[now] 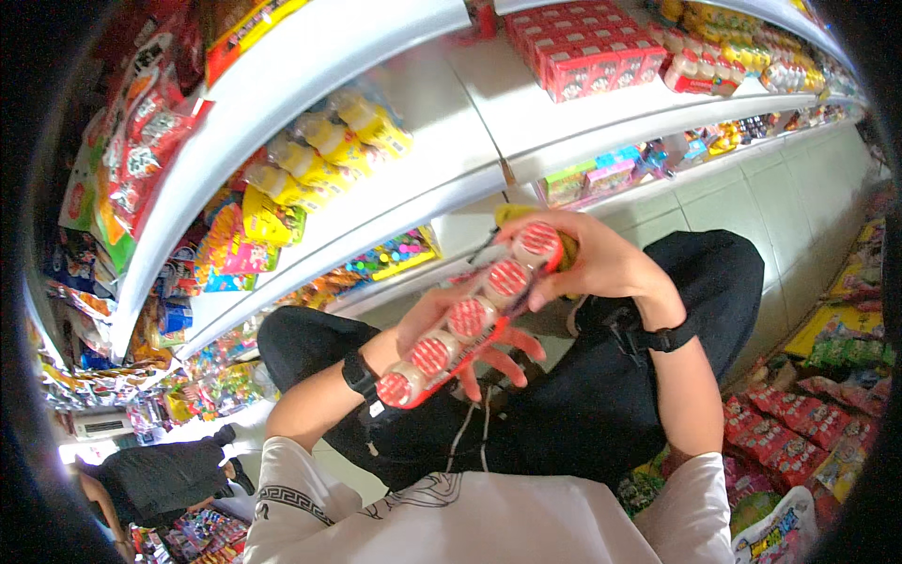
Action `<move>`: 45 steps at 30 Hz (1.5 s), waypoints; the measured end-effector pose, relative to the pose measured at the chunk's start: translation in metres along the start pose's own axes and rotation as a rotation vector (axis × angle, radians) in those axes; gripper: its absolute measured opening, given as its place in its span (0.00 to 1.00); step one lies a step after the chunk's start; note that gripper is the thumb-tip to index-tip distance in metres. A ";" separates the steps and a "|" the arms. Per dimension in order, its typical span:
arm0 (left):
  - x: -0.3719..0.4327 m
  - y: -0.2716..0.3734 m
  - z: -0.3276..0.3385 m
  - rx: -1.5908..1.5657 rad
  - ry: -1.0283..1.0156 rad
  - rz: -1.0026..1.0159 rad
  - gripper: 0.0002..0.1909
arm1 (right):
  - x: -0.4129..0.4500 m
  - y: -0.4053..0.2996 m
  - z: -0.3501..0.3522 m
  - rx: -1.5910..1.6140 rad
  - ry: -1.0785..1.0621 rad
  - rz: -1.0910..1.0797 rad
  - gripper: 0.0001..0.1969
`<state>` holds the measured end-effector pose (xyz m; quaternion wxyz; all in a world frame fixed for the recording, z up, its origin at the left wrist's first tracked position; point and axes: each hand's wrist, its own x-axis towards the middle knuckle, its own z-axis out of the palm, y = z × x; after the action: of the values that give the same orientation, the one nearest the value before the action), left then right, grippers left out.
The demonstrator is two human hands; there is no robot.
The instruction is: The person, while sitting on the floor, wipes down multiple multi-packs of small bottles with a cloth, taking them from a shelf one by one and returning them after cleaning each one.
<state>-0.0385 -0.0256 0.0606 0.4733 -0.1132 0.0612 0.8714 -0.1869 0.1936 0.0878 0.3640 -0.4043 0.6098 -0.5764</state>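
A wrapped row of several small drink bottles (pixel 468 317), with red-and-white patterned lids, is tilted diagonally above my lap. My left hand (pixel 504 356) holds it from beneath around the middle, its fingertips spread out past the lower right side. At the upper right end, my right hand (pixel 602 254) grips the pack by the last bottle. A yellow-brown cloth-like item (pixel 566 252) shows between my right hand and the bottles; most of it is hidden, so I cannot tell what it is.
Ahead, a white shelf (pixel 451 106) bears yellow-labelled bottle packs (pixel 317 151), red cartons (pixel 592 56) and more bottle packs (pixel 705 67). Snack bags (pixel 796 430) lie close on my right. Another person (pixel 162 479) is at the lower left. My bent knees (pixel 705 282) flank my hands.
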 end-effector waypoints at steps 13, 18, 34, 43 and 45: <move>-0.042 0.047 0.139 1.203 0.102 0.298 0.51 | -0.029 -0.034 -0.025 -0.229 0.483 -0.322 0.29; -0.030 0.083 0.184 1.744 0.384 0.182 0.57 | -0.026 -0.037 -0.028 -0.245 0.689 -0.358 0.28; 0.039 0.114 0.080 1.826 0.596 0.243 0.24 | -0.032 -0.015 -0.041 -0.584 0.963 -0.233 0.28; 0.015 0.148 0.093 1.924 0.992 0.561 0.20 | -0.034 -0.006 -0.062 0.112 1.058 -0.180 0.22; 0.007 0.177 0.084 1.747 1.214 0.468 0.25 | -0.032 -0.006 -0.060 0.092 1.037 -0.175 0.21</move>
<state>-0.2026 -0.0987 0.1396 0.1037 -0.1346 0.9031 0.3944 -0.2278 0.2475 0.0969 -0.0176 -0.0992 0.6478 -0.7551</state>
